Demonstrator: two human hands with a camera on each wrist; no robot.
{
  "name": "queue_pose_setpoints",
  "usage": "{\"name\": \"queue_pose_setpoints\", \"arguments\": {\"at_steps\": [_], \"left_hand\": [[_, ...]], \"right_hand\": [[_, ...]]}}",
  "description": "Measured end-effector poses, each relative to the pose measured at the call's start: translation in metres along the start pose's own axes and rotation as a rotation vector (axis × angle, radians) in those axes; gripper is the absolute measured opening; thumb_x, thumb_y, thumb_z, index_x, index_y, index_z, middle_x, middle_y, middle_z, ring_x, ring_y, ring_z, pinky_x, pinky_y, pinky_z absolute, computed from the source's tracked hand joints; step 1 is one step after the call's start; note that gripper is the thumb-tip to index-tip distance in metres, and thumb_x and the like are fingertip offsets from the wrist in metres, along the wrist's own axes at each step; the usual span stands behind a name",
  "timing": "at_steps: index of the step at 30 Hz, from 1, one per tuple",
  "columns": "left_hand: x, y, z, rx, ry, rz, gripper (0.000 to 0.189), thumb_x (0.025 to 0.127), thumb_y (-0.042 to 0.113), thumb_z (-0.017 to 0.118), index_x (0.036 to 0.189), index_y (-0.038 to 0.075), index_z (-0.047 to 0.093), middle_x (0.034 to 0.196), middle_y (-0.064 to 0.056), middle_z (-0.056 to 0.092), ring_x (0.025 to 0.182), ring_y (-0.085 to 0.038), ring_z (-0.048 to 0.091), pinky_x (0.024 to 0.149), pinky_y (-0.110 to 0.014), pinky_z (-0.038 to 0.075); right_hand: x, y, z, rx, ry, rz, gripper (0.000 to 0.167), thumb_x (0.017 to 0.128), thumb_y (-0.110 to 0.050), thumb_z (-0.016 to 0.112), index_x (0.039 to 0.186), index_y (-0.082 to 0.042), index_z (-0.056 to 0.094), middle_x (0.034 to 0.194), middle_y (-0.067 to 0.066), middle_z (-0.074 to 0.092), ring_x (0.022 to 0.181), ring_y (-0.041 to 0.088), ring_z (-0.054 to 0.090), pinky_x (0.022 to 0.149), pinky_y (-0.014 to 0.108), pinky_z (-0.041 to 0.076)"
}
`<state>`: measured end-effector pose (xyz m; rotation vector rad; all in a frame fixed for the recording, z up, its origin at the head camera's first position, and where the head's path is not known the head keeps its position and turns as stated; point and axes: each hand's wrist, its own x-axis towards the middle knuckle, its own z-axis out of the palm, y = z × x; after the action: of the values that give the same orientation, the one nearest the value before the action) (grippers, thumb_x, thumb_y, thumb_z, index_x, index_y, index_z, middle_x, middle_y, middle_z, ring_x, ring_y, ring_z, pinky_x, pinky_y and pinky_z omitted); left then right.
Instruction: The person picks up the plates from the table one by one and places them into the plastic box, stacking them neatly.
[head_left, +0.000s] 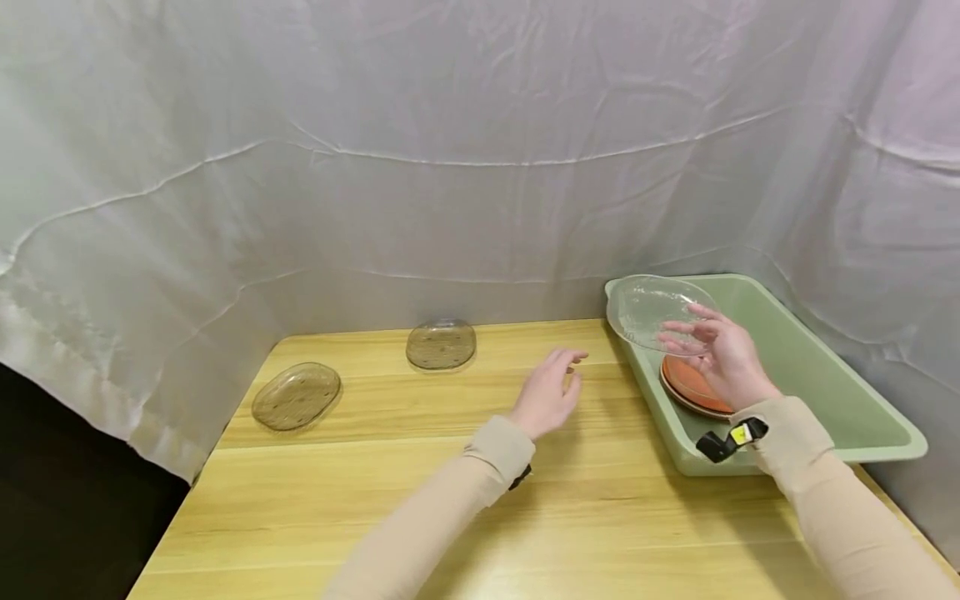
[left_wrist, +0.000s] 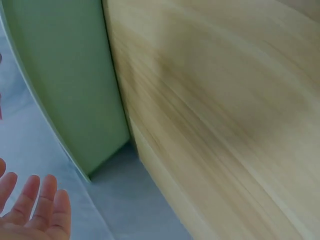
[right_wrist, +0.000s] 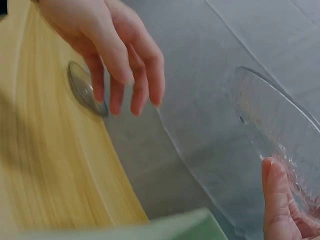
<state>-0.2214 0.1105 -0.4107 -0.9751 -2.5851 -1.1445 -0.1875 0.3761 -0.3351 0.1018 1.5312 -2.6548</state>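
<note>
My right hand [head_left: 726, 354] grips a clear oval plate [head_left: 651, 310] by its near right edge. The plate is tilted above the left side of a green plastic tub [head_left: 832, 367]. Below that hand, a reddish-orange plate [head_left: 693, 385] lies in the tub, partly hidden by the hand, on top of at least one other rim. My left hand [head_left: 549, 392] hovers over the wooden table, left of the tub, fingers loosely bent around nothing. In the right wrist view the clear plate [right_wrist: 280, 112] stands on edge beside my right thumb.
Two clear, brownish-looking plates lie on the wooden table [head_left: 360, 500]: one plate [head_left: 441, 345] at the back edge, another plate [head_left: 297, 397] at the far left. Grey curtain fabric [head_left: 465, 225] hangs behind the table and along both sides.
</note>
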Motion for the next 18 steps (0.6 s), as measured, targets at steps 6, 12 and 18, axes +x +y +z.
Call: {"name": "queue_pose_setpoints", "arguments": {"at_steps": [6, 12, 18], "left_hand": [[0.001, 0.02, 0.015, 0.111, -0.05, 0.11, 0.041, 0.104, 0.016, 0.047, 0.144, 0.013, 0.052, 0.142, -0.005, 0.059, 0.13, -0.019, 0.059, 0.113, -0.029, 0.047], [0.001, 0.036, 0.029, 0.238, -0.094, 0.229, 0.04, 0.104, 0.021, 0.047, 0.144, 0.017, 0.052, 0.145, 0.0, 0.057, 0.137, -0.015, 0.054, 0.117, -0.024, 0.042], [0.001, 0.045, 0.041, 0.321, -0.122, 0.322, 0.041, 0.106, 0.026, 0.044, 0.146, 0.018, 0.051, 0.149, 0.001, 0.054, 0.139, -0.013, 0.051, 0.121, -0.024, 0.037]], "right_hand": [[0.002, -0.011, -0.03, 0.096, -0.005, 0.01, 0.048, 0.108, -0.006, 0.032, 0.152, -0.027, 0.028, 0.101, 0.01, 0.077, 0.093, 0.027, 0.077, 0.081, 0.031, 0.063], [0.006, -0.018, -0.055, 0.096, 0.013, 0.031, 0.06, 0.108, -0.004, 0.031, 0.157, -0.036, 0.02, 0.101, 0.008, 0.077, 0.094, 0.024, 0.076, 0.082, 0.029, 0.06], [0.009, -0.021, -0.076, 0.137, 0.006, 0.035, 0.067, 0.109, -0.008, 0.028, 0.161, -0.035, -0.005, 0.1, 0.011, 0.077, 0.094, 0.027, 0.076, 0.082, 0.032, 0.062]]}}
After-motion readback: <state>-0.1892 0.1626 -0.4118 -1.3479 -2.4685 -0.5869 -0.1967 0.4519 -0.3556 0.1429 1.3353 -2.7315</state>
